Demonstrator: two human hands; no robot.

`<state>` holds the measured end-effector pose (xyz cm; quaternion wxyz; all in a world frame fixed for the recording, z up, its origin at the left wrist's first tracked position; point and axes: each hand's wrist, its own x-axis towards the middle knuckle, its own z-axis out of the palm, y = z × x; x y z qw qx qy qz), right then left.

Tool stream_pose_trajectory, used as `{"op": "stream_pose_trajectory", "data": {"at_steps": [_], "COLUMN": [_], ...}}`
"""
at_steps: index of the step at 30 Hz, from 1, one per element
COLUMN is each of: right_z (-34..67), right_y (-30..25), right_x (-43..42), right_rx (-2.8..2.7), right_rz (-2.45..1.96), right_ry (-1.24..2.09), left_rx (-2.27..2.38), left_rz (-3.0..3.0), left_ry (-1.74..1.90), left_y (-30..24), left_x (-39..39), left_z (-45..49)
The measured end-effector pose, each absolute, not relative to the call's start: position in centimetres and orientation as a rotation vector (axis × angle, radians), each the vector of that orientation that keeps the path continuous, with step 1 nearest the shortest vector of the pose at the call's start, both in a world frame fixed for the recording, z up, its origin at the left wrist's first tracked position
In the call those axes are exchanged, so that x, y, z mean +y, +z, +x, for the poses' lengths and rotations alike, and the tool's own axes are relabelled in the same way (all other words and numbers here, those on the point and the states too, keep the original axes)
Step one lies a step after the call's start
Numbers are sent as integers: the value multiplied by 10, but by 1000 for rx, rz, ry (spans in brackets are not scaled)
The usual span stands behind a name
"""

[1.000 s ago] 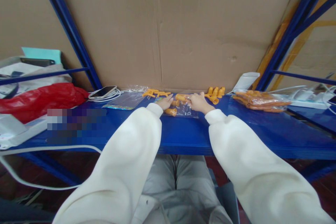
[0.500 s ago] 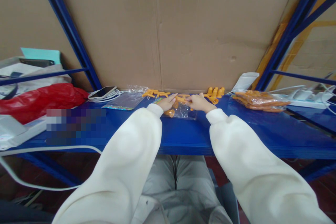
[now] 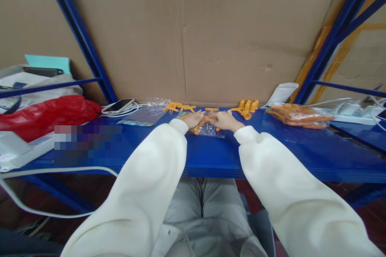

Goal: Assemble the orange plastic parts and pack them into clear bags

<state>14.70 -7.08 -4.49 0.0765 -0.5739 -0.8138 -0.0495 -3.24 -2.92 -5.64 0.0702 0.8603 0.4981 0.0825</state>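
Note:
My left hand [image 3: 193,120] lies over an orange plastic piece [image 3: 196,130] with a round, cup-like end, its fingers stretched out toward the right. My right hand [image 3: 225,121] has its fingers curled down on the orange part [image 3: 207,119] between both hands; its fingertips are partly hidden. Under these pieces is a clear plastic bag [image 3: 211,130], flat on the blue shelf [image 3: 215,154]. Behind the hands lie several branched orange pieces [image 3: 188,108]. More orange pieces with cup ends [image 3: 246,108] stand right of my right hand.
To the left are another clear bag [image 3: 143,115], a phone [image 3: 120,105] with a coiled white cable, and a red plastic bag [image 3: 54,114]. At right lies a bagged orange bundle [image 3: 298,115] near a power strip [image 3: 357,116]. Cardboard [image 3: 181,44] closes off the back.
My hands have lowered slightly onto the orange pieces, and my right hand has moved a little left. The orange part between them now sits lower over the bag.

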Motion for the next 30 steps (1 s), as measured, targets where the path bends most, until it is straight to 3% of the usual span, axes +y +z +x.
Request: {"op": "stream_pose_trajectory", "data": {"at_steps": [5, 11, 19, 30], "right_z": [163, 166, 153, 152], "right_y": [-35, -26, -23, -37], "right_x": [-70, -79, -95, -83], "right_rx": [-2512, -2483, -2522, -2455], "right_rz": [-1687, -1825, -1867, -1589], "right_ry": [27, -48, 338, 37], "left_rx": [1499, 1524, 1521, 1541], "left_rz": [2574, 2544, 2537, 2555], "left_ry": [259, 290, 174, 198], "left_y": [-58, -61, -65, -69], "left_x": [-27, -25, -18, -13], "left_z": [-33, -34, -33, -34]}}
